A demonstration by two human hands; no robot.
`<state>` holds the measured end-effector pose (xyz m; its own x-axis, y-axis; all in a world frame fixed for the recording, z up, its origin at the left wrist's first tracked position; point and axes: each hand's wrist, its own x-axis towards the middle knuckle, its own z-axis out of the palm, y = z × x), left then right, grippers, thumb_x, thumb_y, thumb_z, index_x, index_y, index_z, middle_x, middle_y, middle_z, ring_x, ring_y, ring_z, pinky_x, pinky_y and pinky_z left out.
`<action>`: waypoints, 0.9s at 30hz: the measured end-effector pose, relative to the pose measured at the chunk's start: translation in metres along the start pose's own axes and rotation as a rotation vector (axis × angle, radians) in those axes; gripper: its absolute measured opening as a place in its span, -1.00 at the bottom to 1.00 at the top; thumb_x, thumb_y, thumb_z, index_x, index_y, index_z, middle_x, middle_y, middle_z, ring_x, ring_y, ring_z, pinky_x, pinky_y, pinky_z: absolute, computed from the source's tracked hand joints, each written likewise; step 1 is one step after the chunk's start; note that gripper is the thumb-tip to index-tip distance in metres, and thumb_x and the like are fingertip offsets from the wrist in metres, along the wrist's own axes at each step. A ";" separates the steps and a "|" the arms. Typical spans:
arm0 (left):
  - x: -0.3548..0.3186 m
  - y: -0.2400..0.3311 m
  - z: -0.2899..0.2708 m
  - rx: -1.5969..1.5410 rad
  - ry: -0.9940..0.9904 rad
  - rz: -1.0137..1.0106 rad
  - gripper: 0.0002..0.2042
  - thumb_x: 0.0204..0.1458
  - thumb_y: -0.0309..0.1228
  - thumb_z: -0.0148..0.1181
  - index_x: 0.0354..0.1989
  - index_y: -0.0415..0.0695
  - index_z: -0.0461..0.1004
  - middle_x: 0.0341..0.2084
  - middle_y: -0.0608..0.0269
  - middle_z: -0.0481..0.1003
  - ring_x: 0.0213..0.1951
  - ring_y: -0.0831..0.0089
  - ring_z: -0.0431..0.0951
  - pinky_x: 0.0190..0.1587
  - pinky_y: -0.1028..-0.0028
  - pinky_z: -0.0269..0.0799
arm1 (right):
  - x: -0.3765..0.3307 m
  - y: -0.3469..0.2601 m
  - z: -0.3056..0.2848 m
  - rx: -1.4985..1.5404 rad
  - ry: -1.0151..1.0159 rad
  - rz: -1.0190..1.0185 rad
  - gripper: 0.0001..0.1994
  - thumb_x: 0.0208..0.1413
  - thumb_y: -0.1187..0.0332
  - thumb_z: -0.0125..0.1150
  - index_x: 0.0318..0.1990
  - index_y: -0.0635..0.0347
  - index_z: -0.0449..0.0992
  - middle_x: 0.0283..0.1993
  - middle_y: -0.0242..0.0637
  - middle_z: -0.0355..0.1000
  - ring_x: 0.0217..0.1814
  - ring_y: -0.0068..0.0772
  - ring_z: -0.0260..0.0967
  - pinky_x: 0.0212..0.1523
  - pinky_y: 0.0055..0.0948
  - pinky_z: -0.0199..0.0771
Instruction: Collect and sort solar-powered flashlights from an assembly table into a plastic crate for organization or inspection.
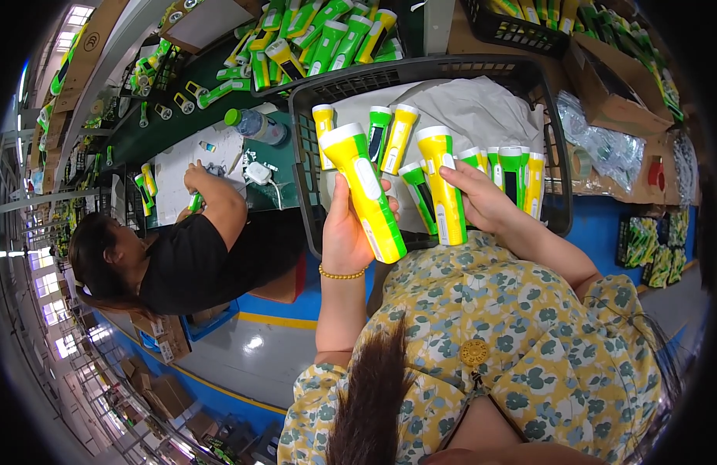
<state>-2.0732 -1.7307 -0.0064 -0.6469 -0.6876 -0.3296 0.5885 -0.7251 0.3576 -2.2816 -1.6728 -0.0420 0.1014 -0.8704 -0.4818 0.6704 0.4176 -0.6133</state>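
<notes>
My left hand [344, 229] grips a yellow and green flashlight [364, 190] with its white head pointing up and away. My right hand [482, 198] holds a second yellow flashlight [442, 186] upright next to it. Both hover over the near edge of a black plastic crate [544, 116]. Inside the crate several more yellow and green flashlights [510, 170] stand in a row on a grey liner [475, 108]. A gold bead bracelet [341, 274] circles my left wrist.
A person in black [188, 263] works at a green table [172, 128] to my left, beside a clear bottle [254, 124]. More flashlights fill another crate [320, 39] beyond. Cardboard boxes [614, 93] and plastic bags [599, 143] lie at right.
</notes>
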 end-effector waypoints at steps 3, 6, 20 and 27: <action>0.001 -0.001 -0.002 0.069 0.042 0.056 -0.56 0.21 -0.02 -0.25 0.05 -0.09 0.26 -0.25 0.14 0.43 -0.31 0.28 0.45 -0.24 0.29 0.39 | 0.000 0.000 -0.001 -0.009 0.016 0.007 -0.58 0.17 0.23 0.07 0.08 0.30 0.21 -0.07 -0.26 0.37 -0.11 -0.51 0.37 -0.14 -0.47 0.41; -0.001 -0.001 0.007 0.159 0.105 0.122 -0.61 0.23 -0.09 -0.24 0.03 -0.13 0.27 -0.23 0.09 0.45 -0.28 0.23 0.49 -0.22 0.29 0.44 | 0.000 -0.001 0.001 0.012 0.026 0.002 -0.57 0.16 0.24 0.08 0.08 0.31 0.20 -0.06 -0.24 0.37 -0.08 -0.48 0.37 -0.10 -0.45 0.40; -0.002 -0.002 0.000 -0.029 -0.058 0.017 -0.48 0.18 0.08 -0.30 0.02 -0.13 0.24 -0.35 0.22 0.38 -0.47 0.40 0.35 -0.42 0.42 0.30 | 0.001 0.001 -0.005 0.075 0.016 -0.021 -0.59 0.16 0.26 0.07 0.06 0.33 0.21 -0.11 -0.22 0.39 -0.12 -0.44 0.39 -0.12 -0.42 0.42; 0.002 0.001 0.012 0.001 -0.184 -0.417 -0.43 0.20 0.08 -0.41 0.08 -0.19 0.20 -0.37 0.17 0.41 -0.51 0.42 0.45 -0.52 0.50 0.44 | -0.018 -0.028 0.001 0.291 -0.281 -0.092 -0.61 0.16 0.16 -0.03 0.05 0.21 0.24 0.17 -0.11 0.19 0.18 -0.23 0.19 -0.08 -0.28 0.42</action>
<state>-2.0797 -1.7321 0.0040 -0.9039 -0.3189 -0.2849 0.2592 -0.9385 0.2279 -2.3012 -1.6688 -0.0156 0.2007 -0.9549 -0.2188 0.8620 0.2782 -0.4237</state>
